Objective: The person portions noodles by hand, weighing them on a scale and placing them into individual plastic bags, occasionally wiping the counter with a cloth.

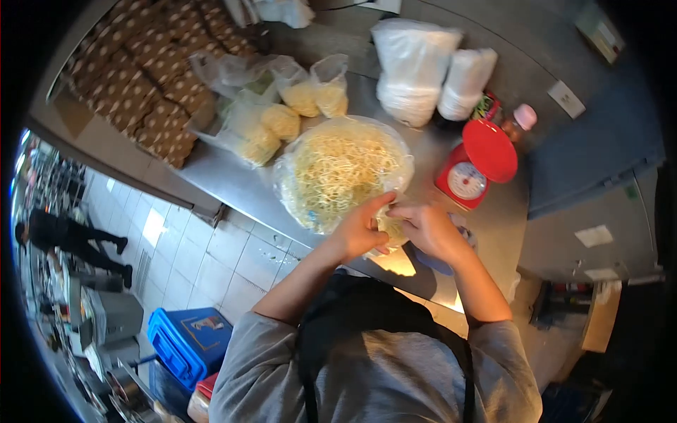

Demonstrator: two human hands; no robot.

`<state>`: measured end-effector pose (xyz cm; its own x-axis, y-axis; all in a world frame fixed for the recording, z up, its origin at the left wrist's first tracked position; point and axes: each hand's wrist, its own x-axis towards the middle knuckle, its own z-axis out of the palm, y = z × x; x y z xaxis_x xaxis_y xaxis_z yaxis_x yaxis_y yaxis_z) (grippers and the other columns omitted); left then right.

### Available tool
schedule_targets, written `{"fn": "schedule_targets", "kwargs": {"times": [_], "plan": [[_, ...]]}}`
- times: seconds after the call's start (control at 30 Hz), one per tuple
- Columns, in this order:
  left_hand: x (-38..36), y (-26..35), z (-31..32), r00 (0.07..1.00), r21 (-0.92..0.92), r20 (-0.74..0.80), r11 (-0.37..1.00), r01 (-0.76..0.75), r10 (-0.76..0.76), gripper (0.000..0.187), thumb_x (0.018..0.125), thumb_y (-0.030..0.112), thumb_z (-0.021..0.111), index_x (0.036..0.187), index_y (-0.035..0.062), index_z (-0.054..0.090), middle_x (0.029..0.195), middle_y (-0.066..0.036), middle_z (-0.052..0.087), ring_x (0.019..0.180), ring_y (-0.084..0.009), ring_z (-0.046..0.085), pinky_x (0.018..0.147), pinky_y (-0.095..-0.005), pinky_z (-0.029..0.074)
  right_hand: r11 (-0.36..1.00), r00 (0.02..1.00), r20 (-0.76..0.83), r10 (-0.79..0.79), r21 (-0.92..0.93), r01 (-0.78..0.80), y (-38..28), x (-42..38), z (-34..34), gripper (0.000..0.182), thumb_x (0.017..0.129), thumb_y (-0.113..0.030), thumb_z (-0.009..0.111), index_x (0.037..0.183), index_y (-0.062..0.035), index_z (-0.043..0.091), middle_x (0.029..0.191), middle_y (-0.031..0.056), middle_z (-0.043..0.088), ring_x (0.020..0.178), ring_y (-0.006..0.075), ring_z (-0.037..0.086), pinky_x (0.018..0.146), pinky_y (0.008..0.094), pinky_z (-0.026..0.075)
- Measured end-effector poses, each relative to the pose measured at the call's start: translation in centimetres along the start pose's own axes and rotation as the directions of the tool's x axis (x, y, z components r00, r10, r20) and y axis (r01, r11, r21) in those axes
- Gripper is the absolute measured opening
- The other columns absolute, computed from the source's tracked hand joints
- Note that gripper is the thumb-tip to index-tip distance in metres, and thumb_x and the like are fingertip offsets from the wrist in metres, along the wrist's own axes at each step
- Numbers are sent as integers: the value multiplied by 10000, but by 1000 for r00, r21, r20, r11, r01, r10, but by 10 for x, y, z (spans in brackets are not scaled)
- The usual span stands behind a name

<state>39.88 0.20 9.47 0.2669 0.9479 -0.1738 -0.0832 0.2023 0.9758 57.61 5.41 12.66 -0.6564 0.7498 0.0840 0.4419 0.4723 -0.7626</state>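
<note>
A wide heap of pale yellow strands that look like bean sprouts (345, 166) lies in a large clear plastic bag (403, 158) on the metal table. At its near edge, a small plastic bag (392, 229) with pale yellow contents shows between my hands. My left hand (361, 227) is curled at the left of this small bag, its forefinger and thumb on it. From the right, my right hand (425, 224) is closed with the fingers pinched at the bag's top. The exact grip of the fingertips is partly hidden.
Several filled small bags (282, 121) stand behind the heap on the left. Rolls of plastic bags (416, 74) are at the back. A red scale (467, 180) stands at the right. Below left are a blue bin (187, 345) and, farther off, a person (70, 240).
</note>
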Motion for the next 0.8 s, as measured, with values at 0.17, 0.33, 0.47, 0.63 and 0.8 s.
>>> {"fn": "schedule_targets", "kwargs": {"times": [0.17, 0.33, 0.47, 0.63, 0.8], "plan": [[-60, 54, -28, 1000, -166, -31, 986, -12, 7, 702, 726, -93, 523, 1388, 5, 310, 945, -100, 625, 669, -115, 621, 614, -235, 500, 918, 977, -196, -86, 366, 154, -30, -2, -22, 139, 793, 77, 548, 878, 13, 639, 858, 94, 664, 808, 150, 627, 716, 281, 491], [-83, 120, -91, 990, -192, -133, 978, -80, 54, 624, 728, -23, 567, 1328, -20, 395, 1264, -108, 511, 817, -142, 628, 660, -279, 556, 829, 972, -220, 86, 557, 53, -15, -9, -29, 160, 816, 110, 520, 914, 28, 616, 883, 93, 649, 817, 148, 618, 746, 267, 494], [-57, 152, -125, 948, -9, -237, 975, -223, 215, 590, 749, -46, 544, 1319, -30, 394, 1345, -119, 424, 812, -139, 608, 683, -290, 548, 799, 968, -151, 201, 597, -73, 1, -23, -19, 180, 812, 114, 504, 928, 28, 612, 884, 95, 643, 809, 146, 617, 749, 271, 499], [28, 164, -182, 853, 210, -381, 932, -297, 358, 597, 753, -26, 559, 1326, -22, 390, 1296, -138, 446, 805, -170, 606, 675, -294, 534, 739, 942, -158, 297, 662, -122, 14, -42, -11, 203, 812, 121, 478, 934, 28, 611, 896, 96, 643, 806, 143, 616, 754, 275, 505], [109, 93, -267, 844, 345, -505, 939, 4, 182, 574, 714, -13, 557, 1281, 9, 470, 1156, -134, 564, 828, -175, 610, 595, -281, 525, 754, 940, -149, 308, 641, -145, 15, -46, -6, 176, 826, 96, 496, 947, 35, 609, 896, 93, 643, 807, 139, 613, 754, 263, 500]]}}
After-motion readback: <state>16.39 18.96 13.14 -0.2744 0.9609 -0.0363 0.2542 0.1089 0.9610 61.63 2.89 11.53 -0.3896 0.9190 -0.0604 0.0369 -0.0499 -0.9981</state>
